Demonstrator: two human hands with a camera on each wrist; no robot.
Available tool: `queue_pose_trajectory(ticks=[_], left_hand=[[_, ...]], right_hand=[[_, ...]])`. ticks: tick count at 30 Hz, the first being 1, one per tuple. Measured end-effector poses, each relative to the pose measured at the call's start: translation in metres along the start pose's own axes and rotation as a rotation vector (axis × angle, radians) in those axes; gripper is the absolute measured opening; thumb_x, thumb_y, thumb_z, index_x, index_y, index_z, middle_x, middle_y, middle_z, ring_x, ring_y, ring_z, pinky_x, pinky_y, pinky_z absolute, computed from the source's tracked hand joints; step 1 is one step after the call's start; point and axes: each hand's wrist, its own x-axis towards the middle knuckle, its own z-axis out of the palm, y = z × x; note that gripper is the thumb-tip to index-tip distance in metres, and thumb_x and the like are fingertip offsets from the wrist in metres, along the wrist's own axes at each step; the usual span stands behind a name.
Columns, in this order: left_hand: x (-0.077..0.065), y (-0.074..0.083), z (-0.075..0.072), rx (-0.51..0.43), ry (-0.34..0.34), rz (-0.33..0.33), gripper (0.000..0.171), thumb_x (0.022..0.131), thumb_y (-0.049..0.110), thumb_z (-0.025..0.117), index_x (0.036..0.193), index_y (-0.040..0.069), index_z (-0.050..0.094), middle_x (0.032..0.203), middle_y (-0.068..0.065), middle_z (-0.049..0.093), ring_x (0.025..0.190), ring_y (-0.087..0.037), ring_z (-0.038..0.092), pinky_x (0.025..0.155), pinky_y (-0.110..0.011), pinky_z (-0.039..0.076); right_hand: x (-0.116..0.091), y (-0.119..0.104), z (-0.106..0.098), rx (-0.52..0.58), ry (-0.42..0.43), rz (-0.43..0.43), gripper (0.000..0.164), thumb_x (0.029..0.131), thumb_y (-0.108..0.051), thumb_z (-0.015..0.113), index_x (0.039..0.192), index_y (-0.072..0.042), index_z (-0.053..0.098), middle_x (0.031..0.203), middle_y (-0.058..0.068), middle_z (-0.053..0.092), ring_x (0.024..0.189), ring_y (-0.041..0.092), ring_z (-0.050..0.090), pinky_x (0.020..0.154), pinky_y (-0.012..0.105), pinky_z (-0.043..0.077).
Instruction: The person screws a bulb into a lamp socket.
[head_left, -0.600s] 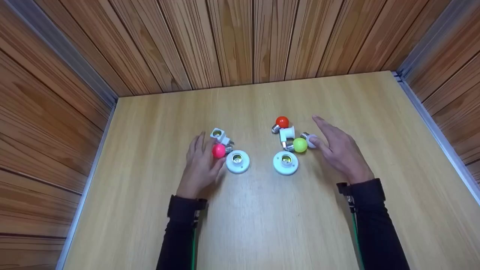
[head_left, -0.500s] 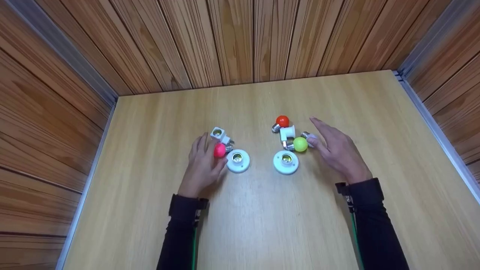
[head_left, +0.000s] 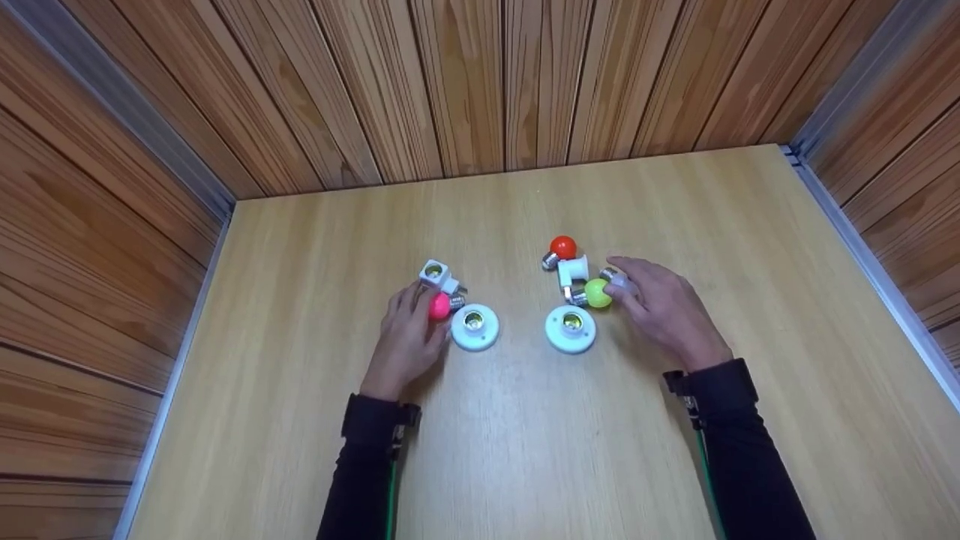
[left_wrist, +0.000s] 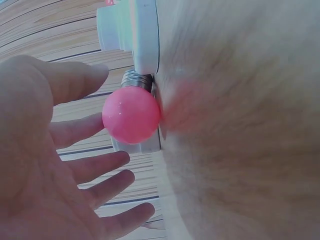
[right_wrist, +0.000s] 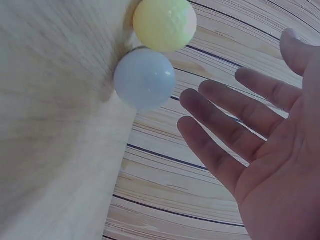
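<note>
A pink bulb (head_left: 439, 306) lies on its side on the table, its screw base toward the left round lamp holder (head_left: 475, 328). My left hand (head_left: 405, 337) is around it with fingers spread; in the left wrist view the index fingertip overlaps the edge of the pink bulb (left_wrist: 131, 115), and the thumb is apart from it. My right hand (head_left: 667, 311) hovers by a white bulb (head_left: 621, 283), partly covering it in the head view. The right wrist view has straight, spread fingers (right_wrist: 215, 142) apart from the white bulb (right_wrist: 145, 80), beside the yellow-green bulb (right_wrist: 165, 22).
Behind the pink bulb is a white socket adapter with plug pins (head_left: 437, 274). A second round lamp holder (head_left: 571, 329) sits in front of the yellow-green bulb (head_left: 598, 293). Farther back lie another white adapter (head_left: 573, 271) and a red bulb (head_left: 563, 247). Wood-panelled walls (head_left: 472, 90) border the table.
My right hand has come left and lower over the white bulb, covering more of it. My left hand has shifted slightly right around the pink bulb. The bulbs and holders keep their places.
</note>
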Motion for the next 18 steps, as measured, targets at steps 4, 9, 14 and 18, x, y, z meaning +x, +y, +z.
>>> queue_pose_trajectory(ticks=[4,9,14,18], left_hand=[[-0.0001,0.0011,0.0019,0.001,0.025,-0.002,0.066,0.103,0.025,0.07,0.162,0.015,0.043,0.17,-0.019,0.038,0.159,-0.039,0.036,0.128,-0.058,0.041],[0.0,0.0026,0.002,0.002,0.051,0.013,0.063,0.101,0.021,0.071,0.159,0.011,0.047,0.165,-0.023,0.043,0.154,-0.042,0.041,0.124,-0.061,0.045],[-0.0002,0.0031,0.0025,0.003,0.039,-0.014,0.061,0.102,0.019,0.071,0.158,0.012,0.048,0.165,-0.022,0.044,0.155,-0.04,0.041,0.125,-0.06,0.044],[0.0012,0.0028,0.0026,0.015,0.034,-0.025,0.058,0.102,0.02,0.07,0.155,0.01,0.049,0.165,-0.021,0.044,0.155,-0.04,0.042,0.125,-0.059,0.044]], right_hand=[[0.0012,-0.0013,0.0033,-0.017,-0.001,-0.004,0.049,0.108,-0.036,0.062,0.147,-0.009,0.06,0.145,0.017,0.066,0.133,0.037,0.066,0.114,0.059,0.054],[0.0021,-0.0032,0.0052,-0.044,0.016,-0.02,0.043,0.105,-0.034,0.067,0.14,-0.009,0.065,0.131,0.016,0.069,0.118,0.034,0.07,0.104,0.057,0.06],[0.0015,-0.0055,0.0068,-0.056,0.013,-0.027,0.041,0.104,-0.034,0.068,0.138,-0.011,0.067,0.126,0.016,0.068,0.11,0.032,0.068,0.098,0.054,0.062],[0.0008,-0.0082,0.0081,-0.068,0.024,-0.053,0.04,0.104,-0.034,0.07,0.137,-0.012,0.068,0.119,0.015,0.068,0.098,0.026,0.064,0.084,0.043,0.06]])
